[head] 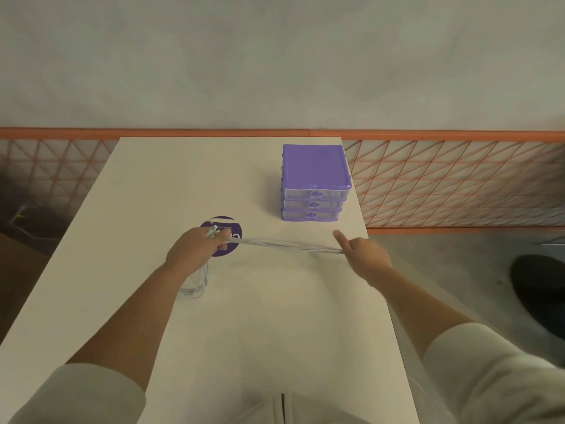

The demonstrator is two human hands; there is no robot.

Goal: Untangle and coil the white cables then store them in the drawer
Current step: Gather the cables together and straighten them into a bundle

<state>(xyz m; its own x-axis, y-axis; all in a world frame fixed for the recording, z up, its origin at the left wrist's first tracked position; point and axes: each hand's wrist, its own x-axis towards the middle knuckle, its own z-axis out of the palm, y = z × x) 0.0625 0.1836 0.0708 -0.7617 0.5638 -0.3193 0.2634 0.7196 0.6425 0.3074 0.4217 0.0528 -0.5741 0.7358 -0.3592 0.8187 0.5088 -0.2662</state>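
- I see a small purple plastic drawer unit (315, 182) with three stacked translucent drawers standing toward the far right of the white bench (244, 316); all three drawers are pushed in, and I cannot tell what, if anything, lies inside them.
- The thin white cables (284, 244) run as a taut bundle of strands above the bench, from my left hand (195, 247) across to my right hand (365, 250).
- My left fingers (218, 234) are curled round one end of the bundle, over a round purple sticker (227, 232) on the bench; a white plug end shows at the knuckles.
- Below that wrist, slack cable loops hang down to the bench.
- My right hand pinches the other end, index finger pointing out straight.
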